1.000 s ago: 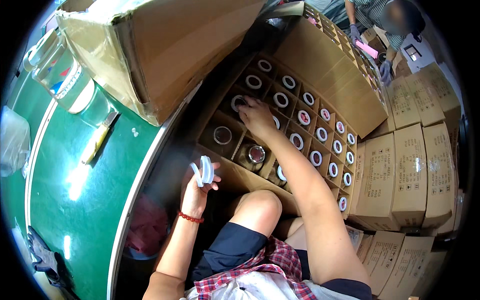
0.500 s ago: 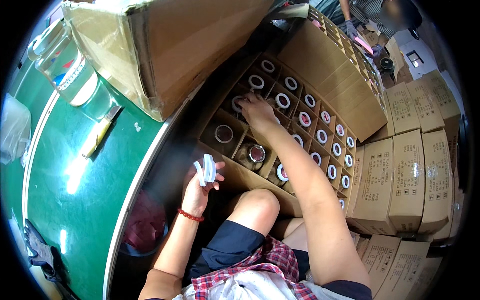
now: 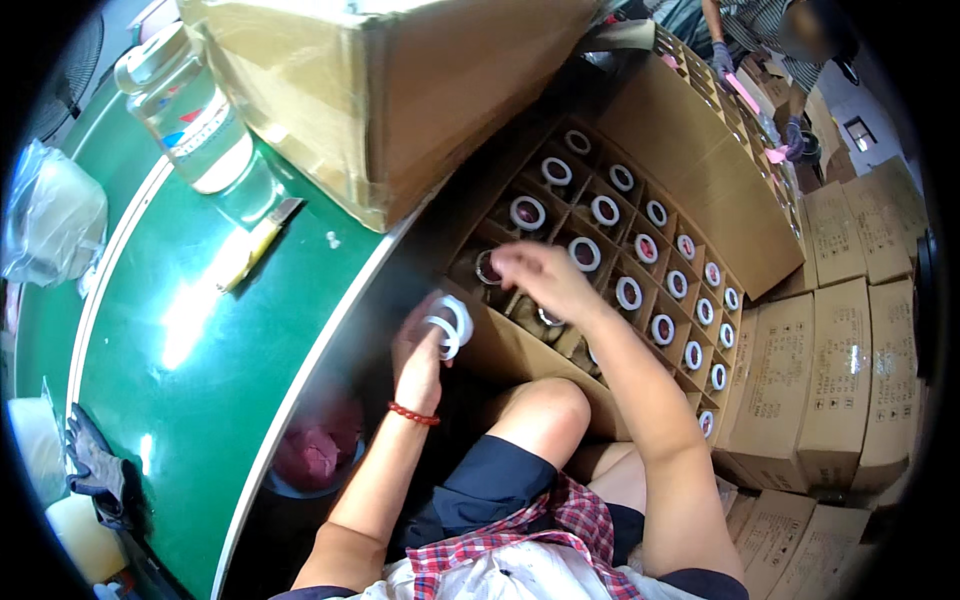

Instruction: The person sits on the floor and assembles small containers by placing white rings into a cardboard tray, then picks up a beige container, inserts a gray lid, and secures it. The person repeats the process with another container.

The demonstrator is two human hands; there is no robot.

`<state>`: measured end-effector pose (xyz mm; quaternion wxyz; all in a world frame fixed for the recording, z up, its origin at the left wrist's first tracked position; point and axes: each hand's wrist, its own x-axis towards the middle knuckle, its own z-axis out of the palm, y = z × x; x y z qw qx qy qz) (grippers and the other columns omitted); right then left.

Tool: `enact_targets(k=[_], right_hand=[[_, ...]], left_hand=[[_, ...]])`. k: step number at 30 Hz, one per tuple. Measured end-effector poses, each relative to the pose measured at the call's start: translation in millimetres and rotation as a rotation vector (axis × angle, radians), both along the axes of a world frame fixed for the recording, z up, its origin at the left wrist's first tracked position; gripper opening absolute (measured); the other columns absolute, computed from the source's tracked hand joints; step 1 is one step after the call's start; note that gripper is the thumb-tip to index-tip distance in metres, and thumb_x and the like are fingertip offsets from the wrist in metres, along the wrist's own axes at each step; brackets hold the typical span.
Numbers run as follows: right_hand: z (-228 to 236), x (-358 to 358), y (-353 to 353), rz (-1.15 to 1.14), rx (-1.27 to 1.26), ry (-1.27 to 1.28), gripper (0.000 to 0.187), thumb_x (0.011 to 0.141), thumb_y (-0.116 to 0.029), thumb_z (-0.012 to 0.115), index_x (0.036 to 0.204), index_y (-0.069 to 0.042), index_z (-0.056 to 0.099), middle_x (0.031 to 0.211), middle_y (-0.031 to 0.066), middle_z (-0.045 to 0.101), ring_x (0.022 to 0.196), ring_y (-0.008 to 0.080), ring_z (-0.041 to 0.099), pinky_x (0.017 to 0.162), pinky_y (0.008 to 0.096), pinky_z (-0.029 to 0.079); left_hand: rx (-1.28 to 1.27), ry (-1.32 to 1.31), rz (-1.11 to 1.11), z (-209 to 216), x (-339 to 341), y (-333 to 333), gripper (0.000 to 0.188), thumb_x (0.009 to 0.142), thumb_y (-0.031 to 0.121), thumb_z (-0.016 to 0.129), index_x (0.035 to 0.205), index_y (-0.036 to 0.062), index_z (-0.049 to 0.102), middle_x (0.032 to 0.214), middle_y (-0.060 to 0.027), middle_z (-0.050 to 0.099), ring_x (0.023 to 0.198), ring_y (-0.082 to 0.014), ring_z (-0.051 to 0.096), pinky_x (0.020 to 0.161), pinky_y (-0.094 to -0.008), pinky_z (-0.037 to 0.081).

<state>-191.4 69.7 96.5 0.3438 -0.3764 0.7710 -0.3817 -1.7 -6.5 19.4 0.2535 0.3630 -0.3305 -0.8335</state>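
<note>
Shifting nearer, my right grip [image 3: 548, 280] is reaching a ringless round mouth [image 3: 481, 266]; blur is hiding whether it's closed. My left grip [image 3: 416, 347] is clamping white rings [image 3: 463, 318] mid-frame, probably light, slick, suiting rim holds.

Green worktop [image 3: 130, 340] on L w/ big cardboard box [image 3: 290, 110], clear lidded bottle [image 3: 205, 130], yellow cutter [image 3: 248, 258] nr it, plastic bag [image 3: 58, 215] & dk grey glove [image 3: 98, 472] far L, pink crumpled stuff [image 3: 322, 448] in tub [image 3: 320, 489] below edge, stacked brown cartons [image 3: 838, 370] on R.
</note>
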Motion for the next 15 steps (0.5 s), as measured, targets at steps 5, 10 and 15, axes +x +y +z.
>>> enact_targets(k=[5, 10, 15], right_hand=[[-7.2, 47.5, 23.0, 0.101, -0.064, -0.412, 0.051, 0.090, -0.007, 0.065, 0.137, -0.002, 0.046, 0.111, 0.0062, 0.062, 0.085, 0.0080, 0.061, 0.071, 0.0203, 0.048], [-5.5, 64.5, 24.6, -0.008, -0.259, -0.602, 0.050, 0.091, -0.004, 0.063, 0.136, -0.001, 0.042, 0.096, 0.0052, 0.061, 0.077, 0.0093, 0.059, 0.069, 0.0223, 0.052], [-11.2, 62.5, 35.1, -0.072, -0.241, -0.612, 0.038, 0.092, -0.006, 0.063, 0.127, -0.002, 0.047, 0.096, 0.0058, 0.063, 0.078, 0.0099, 0.061, 0.067, 0.0237, 0.052]], left_hand=[[-0.043, -0.005, -0.051, 1.8, 1.7, 6.1, 0.034, 0.095, 0.012, 0.057, 0.129, 0.0069, 0.058, 0.092, -0.0011, 0.064, 0.062, -0.0057, 0.052, 0.045, -0.0193, 0.039], [0.064, 0.149, -0.108, -5.4, 6.4, 4.6, 0.031, 0.099, 0.016, 0.050, 0.128, 0.0044, 0.056, 0.104, -0.0055, 0.066, 0.074, -0.0101, 0.059, 0.049, -0.0220, 0.045], [0.008, 0.175, -0.169, -2.3, 8.6, 1.7, 0.029, 0.098, 0.018, 0.052, 0.123, 0.0031, 0.056, 0.109, -0.0078, 0.066, 0.080, -0.0123, 0.062, 0.052, -0.0231, 0.049]])
